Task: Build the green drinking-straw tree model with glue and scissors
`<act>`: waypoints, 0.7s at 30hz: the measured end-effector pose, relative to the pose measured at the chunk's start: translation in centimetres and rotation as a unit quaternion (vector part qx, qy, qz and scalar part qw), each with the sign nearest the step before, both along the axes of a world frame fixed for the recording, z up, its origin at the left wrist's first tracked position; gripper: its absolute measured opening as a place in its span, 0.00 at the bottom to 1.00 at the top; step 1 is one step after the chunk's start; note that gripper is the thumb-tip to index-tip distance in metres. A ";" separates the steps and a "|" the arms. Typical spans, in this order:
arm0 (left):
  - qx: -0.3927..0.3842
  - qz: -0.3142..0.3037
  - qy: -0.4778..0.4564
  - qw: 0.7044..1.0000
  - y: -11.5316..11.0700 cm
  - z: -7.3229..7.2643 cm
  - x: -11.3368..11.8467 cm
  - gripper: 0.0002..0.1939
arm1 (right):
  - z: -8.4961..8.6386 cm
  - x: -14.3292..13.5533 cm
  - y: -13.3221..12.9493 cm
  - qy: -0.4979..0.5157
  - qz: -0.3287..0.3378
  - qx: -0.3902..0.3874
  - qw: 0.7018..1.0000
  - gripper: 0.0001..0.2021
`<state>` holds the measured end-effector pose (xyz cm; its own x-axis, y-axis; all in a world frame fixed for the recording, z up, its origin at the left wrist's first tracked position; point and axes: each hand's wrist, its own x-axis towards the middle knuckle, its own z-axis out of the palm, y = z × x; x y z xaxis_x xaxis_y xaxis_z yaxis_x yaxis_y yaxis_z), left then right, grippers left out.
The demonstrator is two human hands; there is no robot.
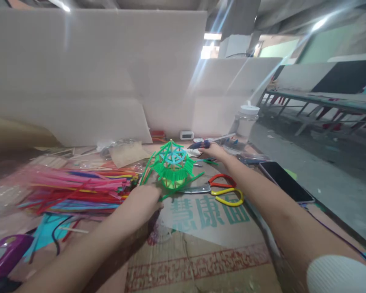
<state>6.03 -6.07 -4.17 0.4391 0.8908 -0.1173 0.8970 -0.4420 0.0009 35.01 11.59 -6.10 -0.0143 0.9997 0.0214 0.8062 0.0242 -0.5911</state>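
Observation:
A small lantern-like model [173,165] of green and blue strips over thin sticks stands upright on printed cardboard [201,244]. My left hand [149,199] is beside its lower left; its fingers are mostly hidden from view. Farther back and to the right, my right hand [212,150] is closed around a dark blue tool [200,145], which looks like a glue gun and points left. Scissors [213,189] with one red and one yellow handle lie just right of the model. Green strips stick out around the model's base.
Colourful fuzzy strips [88,183] are heaped at left, above a purple tool [9,258]. A phone [285,182] lies near the right edge. Behind are a lidded clear jar [244,124], a small white device [186,135] and tall pale boards [94,73].

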 end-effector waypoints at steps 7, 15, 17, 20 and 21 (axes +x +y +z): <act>-0.033 -0.018 -0.022 0.999 -0.1 1.7 -0.4 0.11 | -0.9 1.8 -0.6 -0.012 -0.009 0.045 0.999 0.19; -0.089 -0.003 -0.402 0.911 -3.3 6.0 -0.6 0.07 | 1.7 5.7 -8.4 0.071 -0.097 0.264 0.957 0.21; -0.098 0.011 -0.476 0.874 -3.3 5.6 0.9 0.07 | 3.6 4.2 -11.0 0.103 -0.096 0.309 0.940 0.23; -0.082 -0.001 -0.497 0.864 -2.9 4.1 3.4 0.06 | 6.5 0.1 -14.8 0.307 0.067 0.253 0.915 0.21; -0.074 -0.005 -0.496 0.865 -2.7 3.5 4.1 0.06 | 7.2 -1.3 -15.8 0.375 0.118 0.215 0.894 0.21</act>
<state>10.09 -8.80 -0.63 0.3964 0.8938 0.2096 0.4189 -0.3792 0.8251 33.72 -4.19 1.12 -0.0447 0.8676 0.4952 0.1287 0.4966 -0.8584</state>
